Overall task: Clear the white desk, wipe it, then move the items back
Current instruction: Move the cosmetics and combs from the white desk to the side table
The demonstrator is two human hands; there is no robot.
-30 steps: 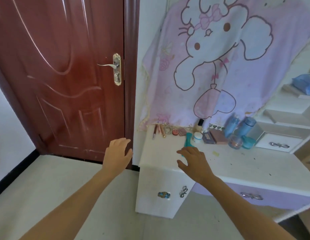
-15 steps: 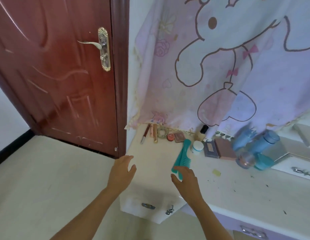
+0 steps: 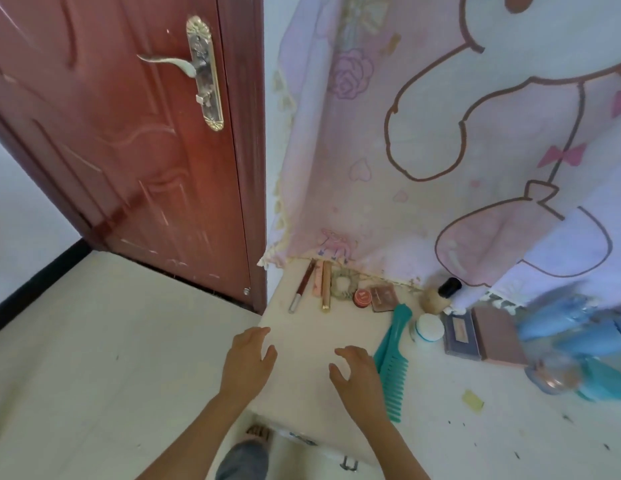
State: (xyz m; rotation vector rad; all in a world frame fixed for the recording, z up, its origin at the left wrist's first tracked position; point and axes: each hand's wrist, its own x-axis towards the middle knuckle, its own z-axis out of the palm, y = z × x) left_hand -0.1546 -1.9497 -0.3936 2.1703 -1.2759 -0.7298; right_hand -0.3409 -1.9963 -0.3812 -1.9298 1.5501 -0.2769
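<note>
The white desk carries small cosmetics along its back edge. A teal comb lies in front of a white jar. My right hand hovers open just left of the comb, fingers spread, holding nothing. My left hand hangs open over the desk's left edge. Behind them lie a dark red pen, a gold tube, a hair tie, a red round tin and a brown compact. A black-capped bottle stands further right.
Two palettes and blurred blue bottles sit at the right. A yellow scrap and dark specks lie on the desk. A pink cartoon cloth hangs behind. The red door is at left, tiled floor below.
The view has come closer to the desk. My right hand has drawn back from the comb's lower end to its left side. My left hand now reaches the desk's left edge.
</note>
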